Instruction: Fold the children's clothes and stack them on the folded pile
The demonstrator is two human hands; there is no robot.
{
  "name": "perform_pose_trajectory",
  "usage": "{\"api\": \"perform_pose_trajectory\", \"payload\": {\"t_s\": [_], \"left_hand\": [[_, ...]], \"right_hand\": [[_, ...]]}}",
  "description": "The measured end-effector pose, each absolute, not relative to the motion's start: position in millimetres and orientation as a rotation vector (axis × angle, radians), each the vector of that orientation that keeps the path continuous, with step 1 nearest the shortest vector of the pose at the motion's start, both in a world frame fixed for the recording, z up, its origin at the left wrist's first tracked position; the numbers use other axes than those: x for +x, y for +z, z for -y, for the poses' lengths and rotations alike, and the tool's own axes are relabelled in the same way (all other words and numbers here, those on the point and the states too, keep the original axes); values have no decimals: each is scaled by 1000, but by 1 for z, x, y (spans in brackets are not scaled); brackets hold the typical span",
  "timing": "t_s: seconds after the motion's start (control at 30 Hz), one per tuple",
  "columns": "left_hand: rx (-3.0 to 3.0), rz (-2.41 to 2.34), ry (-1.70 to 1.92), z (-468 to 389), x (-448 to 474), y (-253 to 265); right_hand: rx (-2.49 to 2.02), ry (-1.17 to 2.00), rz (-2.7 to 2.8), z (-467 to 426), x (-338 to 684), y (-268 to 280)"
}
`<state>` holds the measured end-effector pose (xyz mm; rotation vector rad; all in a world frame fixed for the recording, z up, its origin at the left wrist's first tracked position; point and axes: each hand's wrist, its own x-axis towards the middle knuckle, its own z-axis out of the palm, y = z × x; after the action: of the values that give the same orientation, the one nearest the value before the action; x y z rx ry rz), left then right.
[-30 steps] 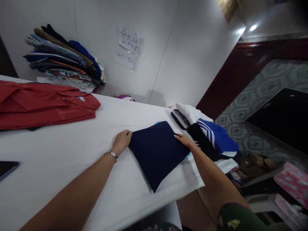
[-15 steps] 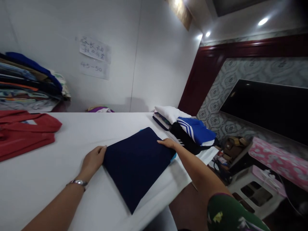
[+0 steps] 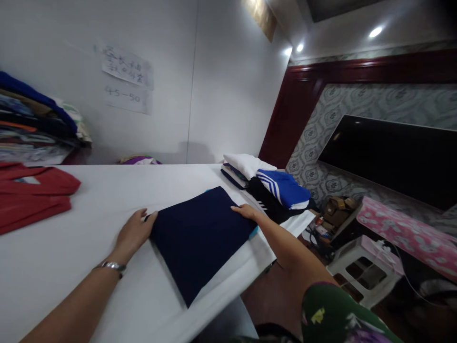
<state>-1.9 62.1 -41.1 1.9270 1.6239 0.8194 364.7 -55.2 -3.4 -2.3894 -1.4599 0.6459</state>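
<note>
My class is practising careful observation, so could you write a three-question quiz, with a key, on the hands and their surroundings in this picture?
1. True or false: the left hand and the right hand both touch the flat, dark navy-blue fabric piece.

2. Multiple choice: where does the red fabric garment lie?
A) Under the right hand
B) On the white tabletop, at the picture's left edge
C) On the pale plastic stool

3. Fill in: the lower handwritten white paper sheet on the pale grey wall reads "____".

Key: 1. True. 2. B. 3. 45-50.
</note>
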Motion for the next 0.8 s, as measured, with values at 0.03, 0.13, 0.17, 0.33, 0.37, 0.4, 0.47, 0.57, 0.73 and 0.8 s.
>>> {"api": "perform_pose_trajectory", "payload": {"t_s": [0.03, 0.13, 0.17, 0.33, 0.37, 0.4, 0.47, 0.57, 0.73, 0.8], "left_hand": [[1941, -1640, 820, -58, 0, -36], [2102, -1637, 908, -44, 7, -27], [2183, -1605, 942, -40, 9, -26], [2437, -1370, 628, -29, 20, -36], [2425, -1345, 538, -29, 20, -40], [2408, -1331, 483, -29, 20, -42], [2396, -1317, 479, -31, 20, -47], [2401, -1315, 550, -33, 19, -50], [2395, -1326, 574, -35, 20, -53], [2393, -1336, 582, -35, 20, -53]], "right_hand": [[-2408, 595, 1480, 56, 364, -3], [-2435, 421, 1546, 57, 359, -4], [-2429, 357, 1573, 58, 357, -6], [-2340, 134, 1719, 66, 351, -22], [-2335, 141, 1731, 67, 352, -24], [-2335, 158, 1734, 68, 352, -25], [-2334, 169, 1739, 68, 354, -25], [-2318, 81, 1720, 70, 350, -22], [-2016, -181, 1950, 89, 318, -33], [-1936, -104, 2109, 96, 305, -44]]}}
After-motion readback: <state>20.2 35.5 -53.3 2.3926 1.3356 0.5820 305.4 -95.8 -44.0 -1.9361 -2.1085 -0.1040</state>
